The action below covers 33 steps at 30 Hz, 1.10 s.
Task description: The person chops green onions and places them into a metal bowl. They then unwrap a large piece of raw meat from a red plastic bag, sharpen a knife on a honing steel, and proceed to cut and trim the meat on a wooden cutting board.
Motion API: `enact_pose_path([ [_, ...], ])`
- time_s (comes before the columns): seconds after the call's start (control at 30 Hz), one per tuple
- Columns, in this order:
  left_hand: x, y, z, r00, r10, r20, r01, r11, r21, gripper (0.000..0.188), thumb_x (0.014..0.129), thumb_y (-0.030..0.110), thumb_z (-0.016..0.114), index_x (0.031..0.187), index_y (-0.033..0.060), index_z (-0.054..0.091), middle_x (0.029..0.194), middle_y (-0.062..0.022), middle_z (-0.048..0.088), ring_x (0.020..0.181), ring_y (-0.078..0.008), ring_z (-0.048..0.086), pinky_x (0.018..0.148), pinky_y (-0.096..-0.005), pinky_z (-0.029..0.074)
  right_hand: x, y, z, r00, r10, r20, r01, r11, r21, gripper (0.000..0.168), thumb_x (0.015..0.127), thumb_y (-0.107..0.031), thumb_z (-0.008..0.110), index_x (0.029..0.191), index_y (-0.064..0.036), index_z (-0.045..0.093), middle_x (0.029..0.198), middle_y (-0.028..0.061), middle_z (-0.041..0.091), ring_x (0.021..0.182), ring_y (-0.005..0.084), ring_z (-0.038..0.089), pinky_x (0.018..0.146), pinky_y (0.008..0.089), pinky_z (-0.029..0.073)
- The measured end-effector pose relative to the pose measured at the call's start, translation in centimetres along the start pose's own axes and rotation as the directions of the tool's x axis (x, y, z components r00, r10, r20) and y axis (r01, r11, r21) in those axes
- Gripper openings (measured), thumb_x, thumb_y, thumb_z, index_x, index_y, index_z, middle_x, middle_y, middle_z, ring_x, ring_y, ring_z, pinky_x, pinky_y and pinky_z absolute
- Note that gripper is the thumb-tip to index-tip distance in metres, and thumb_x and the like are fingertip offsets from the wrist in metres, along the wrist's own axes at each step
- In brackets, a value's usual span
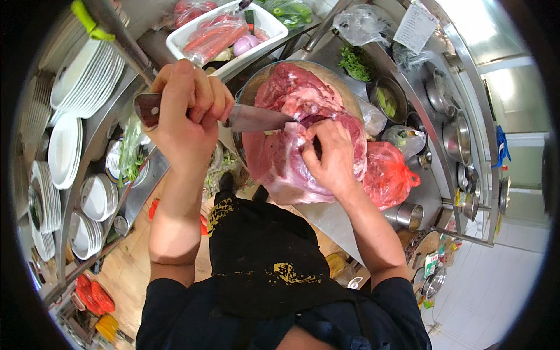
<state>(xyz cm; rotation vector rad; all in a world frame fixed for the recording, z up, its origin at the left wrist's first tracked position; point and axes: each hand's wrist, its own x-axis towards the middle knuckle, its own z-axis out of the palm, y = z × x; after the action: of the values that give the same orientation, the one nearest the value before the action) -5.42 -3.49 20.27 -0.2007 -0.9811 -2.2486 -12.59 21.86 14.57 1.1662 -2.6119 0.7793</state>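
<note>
A large slab of raw meat [280, 170], red with pale fat, lies on a round chopping block [348, 89]. My left hand [190, 103] is closed round the dark wooden handle of a kitchen knife [258, 118]. Its broad blade points right, with the tip at a fold near the middle of the meat. Just right of the tip, my right hand [330, 153] grips a pale edge of the meat between thumb and curled fingers. Those fingertips are partly hidden in the fold.
A white tub [280, 30] of bagged vegetables stands beyond the block. Right of the meat are a red plastic bag [387, 175], a metal bowl of cut vegetable [389, 103] and leafy greens [356, 63]. Stacked white plates [89, 78] fill the left shelves. A metal post [127, 48] rises near my left hand.
</note>
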Motion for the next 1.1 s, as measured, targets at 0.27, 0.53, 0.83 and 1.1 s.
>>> enact_pose_path([
  [0.27, -9.7, 4.3, 1.3, 0.982, 0.168, -0.091, -0.15, 0.973, 0.176, 0.032, 0.11, 0.017, 0.04, 0.078, 0.015, 0.038, 0.053, 0.0007, 0.032, 0.045, -0.0138, 0.029, 0.048, -0.0326, 0.033, 1.3, -0.1, -0.5, 0.996, -0.091, 0.017, 0.09, 0.992, 0.085, 0.034, 0.083, -0.013, 0.072, 0.116, -0.008, 0.068, 0.101, 0.0105, 0.064, 0.093, 0.0322, 0.061, 0.082, 0.0445, 0.044],
  [0.53, -11.0, 7.8, 2.4, 0.971, 0.23, -0.067, -0.209, 0.948, 0.239, 0.034, 0.11, 0.027, 0.047, 0.08, 0.0153, 0.039, 0.055, 0.0023, 0.036, 0.045, -0.0118, 0.031, 0.049, -0.0301, 0.035, 1.4, -0.3, -1.4, 0.959, -0.2, 0.202, 0.198, 0.98, 0.031, 0.026, 0.079, -0.02, 0.078, 0.102, -0.01, 0.072, 0.102, 0.0071, 0.064, 0.093, 0.0302, 0.057, 0.083, 0.0428, 0.044],
  [0.83, -5.2, 5.9, 3.5, 0.983, 0.163, 0.09, -0.175, 0.972, 0.158, 0.04, 0.113, 0.034, 0.044, 0.077, 0.0166, 0.041, 0.059, 0.0024, 0.039, 0.048, -0.0082, 0.037, 0.047, -0.0257, 0.038, -0.8, 0.1, -1.6, 0.986, -0.146, 0.083, 0.141, 0.988, 0.063, 0.025, 0.075, -0.009, 0.076, 0.099, -0.004, 0.068, 0.112, 0.0126, 0.068, 0.102, 0.0341, 0.061, 0.09, 0.0437, 0.052],
  [1.1, -4.0, 0.6, 3.7, 0.985, 0.043, 0.166, -0.076, 0.978, 0.195, 0.031, 0.112, 0.024, 0.045, 0.084, 0.0121, 0.038, 0.058, -0.0018, 0.038, 0.05, -0.0142, 0.036, 0.052, -0.0327, 0.034, -0.2, 0.9, -2.0, 0.983, -0.158, 0.095, 0.145, 0.981, 0.129, 0.023, 0.074, -0.006, 0.072, 0.096, -0.003, 0.065, 0.109, 0.0139, 0.068, 0.101, 0.0355, 0.061, 0.09, 0.0434, 0.051],
])
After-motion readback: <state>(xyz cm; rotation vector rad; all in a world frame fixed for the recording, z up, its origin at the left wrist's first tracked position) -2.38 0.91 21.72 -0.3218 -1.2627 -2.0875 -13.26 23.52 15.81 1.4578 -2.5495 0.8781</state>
